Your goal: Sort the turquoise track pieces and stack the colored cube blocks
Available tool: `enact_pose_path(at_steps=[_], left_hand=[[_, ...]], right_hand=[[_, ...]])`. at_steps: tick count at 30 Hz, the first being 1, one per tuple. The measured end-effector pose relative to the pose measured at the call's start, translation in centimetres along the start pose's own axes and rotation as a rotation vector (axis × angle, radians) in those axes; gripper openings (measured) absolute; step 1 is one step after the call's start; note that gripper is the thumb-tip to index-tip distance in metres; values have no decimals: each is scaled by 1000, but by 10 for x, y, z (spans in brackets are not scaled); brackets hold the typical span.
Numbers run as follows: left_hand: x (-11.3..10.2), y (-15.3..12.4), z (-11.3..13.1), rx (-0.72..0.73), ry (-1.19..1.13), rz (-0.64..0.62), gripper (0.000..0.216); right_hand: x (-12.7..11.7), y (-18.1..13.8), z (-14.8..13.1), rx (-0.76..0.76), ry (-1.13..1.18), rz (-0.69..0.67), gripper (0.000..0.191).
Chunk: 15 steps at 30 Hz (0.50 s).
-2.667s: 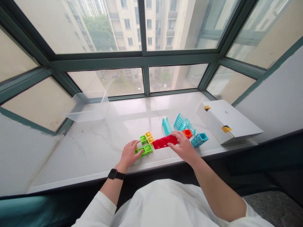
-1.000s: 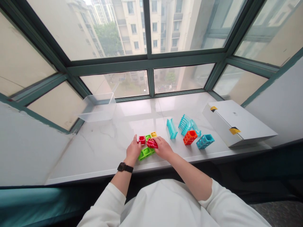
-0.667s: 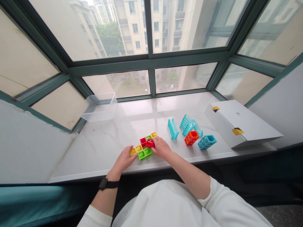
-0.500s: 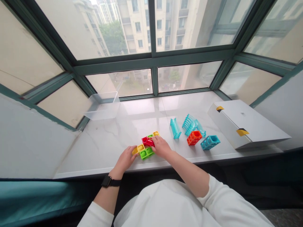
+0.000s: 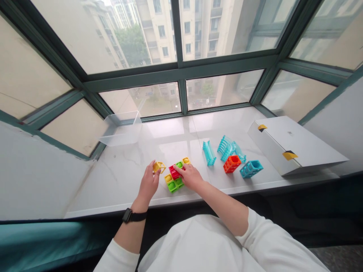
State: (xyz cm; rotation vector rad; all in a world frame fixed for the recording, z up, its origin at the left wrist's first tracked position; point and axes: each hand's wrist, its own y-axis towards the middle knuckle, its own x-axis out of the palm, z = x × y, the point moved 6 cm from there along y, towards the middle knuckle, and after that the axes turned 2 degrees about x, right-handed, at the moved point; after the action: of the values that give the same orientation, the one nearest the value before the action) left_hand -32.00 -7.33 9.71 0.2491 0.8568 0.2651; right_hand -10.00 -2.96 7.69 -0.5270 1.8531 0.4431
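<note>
My left hand [image 5: 148, 181] pinches a yellow open-sided toy block [image 5: 159, 167] just above the sill, apart from the other blocks. To its right lies a joined cluster of red, green and yellow toy blocks [image 5: 172, 186]. My right hand [image 5: 191, 177] grips this cluster from the right, with a finger across the red block [image 5: 172, 172]. That hand partly hides the cluster's right side.
Right of the cluster stand translucent teal track pieces [image 5: 209, 153], an orange block tower [image 5: 232, 164] and a blue block tower [image 5: 251, 169]. A white box [image 5: 300, 145] is at far right. A clear plastic bin [image 5: 121, 136] sits at back left, by the window.
The yellow block has come away from the cluster's left end, moving up and left in my left hand. My right hand stays at the cluster.
</note>
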Motion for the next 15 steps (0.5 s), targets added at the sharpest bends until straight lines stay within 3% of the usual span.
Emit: enact_pose_path(at_steps=[5, 9, 12, 15], left_hand=[[47, 27, 42, -90, -163, -26, 50], [83, 40, 54, -125, -155, -57, 43], [93, 41, 56, -98, -88, -85, 43], [94, 37, 57, -32, -29, -108, 43]], right_hand=[[-1, 0, 1, -116, -10, 66, 51], [-5, -4, 3, -195, 16, 171, 28], [-10, -14, 11, -227, 148, 253, 22], [-14, -29, 34, -128, 327, 363, 28]])
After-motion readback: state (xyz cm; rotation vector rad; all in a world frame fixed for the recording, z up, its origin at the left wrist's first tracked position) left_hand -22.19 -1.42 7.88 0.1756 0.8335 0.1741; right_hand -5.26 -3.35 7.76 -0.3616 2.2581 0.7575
